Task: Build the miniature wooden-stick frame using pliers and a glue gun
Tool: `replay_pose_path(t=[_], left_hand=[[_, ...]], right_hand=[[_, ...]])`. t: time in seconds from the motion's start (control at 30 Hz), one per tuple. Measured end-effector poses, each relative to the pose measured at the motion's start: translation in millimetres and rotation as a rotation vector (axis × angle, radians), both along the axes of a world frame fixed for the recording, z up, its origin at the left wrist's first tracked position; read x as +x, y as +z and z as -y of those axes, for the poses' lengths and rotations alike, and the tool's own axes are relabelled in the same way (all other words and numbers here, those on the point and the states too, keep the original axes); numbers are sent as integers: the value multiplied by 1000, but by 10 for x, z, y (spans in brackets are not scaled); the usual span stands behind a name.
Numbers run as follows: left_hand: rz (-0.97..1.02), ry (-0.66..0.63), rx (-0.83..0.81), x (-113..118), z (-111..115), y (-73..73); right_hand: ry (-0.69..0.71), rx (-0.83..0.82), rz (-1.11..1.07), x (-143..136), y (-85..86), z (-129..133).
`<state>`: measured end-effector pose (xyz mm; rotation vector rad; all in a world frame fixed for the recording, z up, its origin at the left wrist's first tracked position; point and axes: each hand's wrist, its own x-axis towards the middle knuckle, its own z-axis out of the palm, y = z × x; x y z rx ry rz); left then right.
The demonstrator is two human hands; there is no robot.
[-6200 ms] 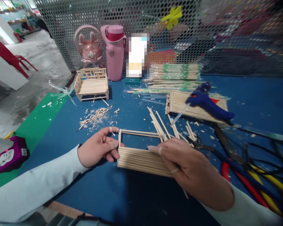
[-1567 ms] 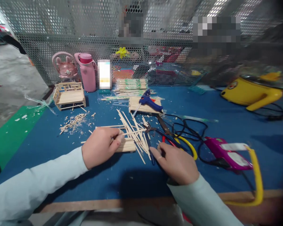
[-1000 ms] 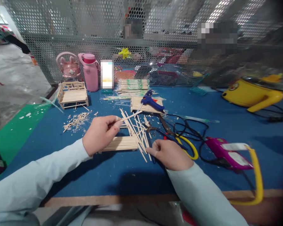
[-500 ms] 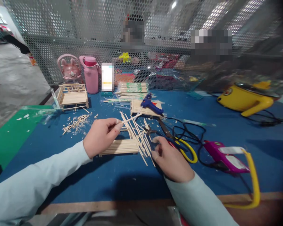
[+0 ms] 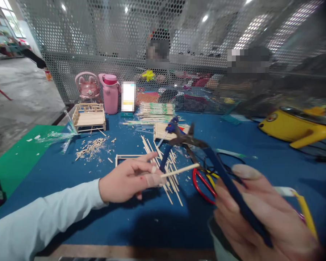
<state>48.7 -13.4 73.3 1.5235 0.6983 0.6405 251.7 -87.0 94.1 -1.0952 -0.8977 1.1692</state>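
The wooden stick [image 5: 182, 170] is held above the near middle of the blue table [image 5: 97, 232], its free end pointing right and slightly far. The left hand [image 5: 127, 179] pinches its left end between thumb and fingers, with the index finger extended.

The right hand [image 5: 266, 210] grasps one blue handle of the pliers [image 5: 222, 170]. The other handle slants down to the left, close to the left fingertips; contact cannot be confirmed. The tool head is beyond the stick, apart from it in this view.

Loose sticks [image 5: 176, 181] lie crossed beneath the held stick. A stick frame [image 5: 130, 156], partly hidden by the left hand, lies to the left. A red handle [image 5: 199, 192] lies to the right.

Farther off, a blue glue gun [image 5: 172, 125] rests on a slatted panel [image 5: 161, 132]. A heap of stick offcuts [image 5: 92, 148] lies far left, with a miniature bench [image 5: 89, 119] beyond it.

Probable faults: the free handle could nip the left fingers if the handles are squeezed while this near. The stick could pivot if pushed, being supported at one end only. Lowering either hand carelessly could scatter the loose sticks.
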Motion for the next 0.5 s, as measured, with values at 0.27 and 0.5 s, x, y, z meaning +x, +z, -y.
replay_pose_path(t=[0.27,0.5], left_hand=[[79,-44,-49,25,43,-18],[46,-118,57,24,141,36]], right_hand=[[477,-33,-54,-165,-436,-373],[494,48,388,-172,-435,-554]])
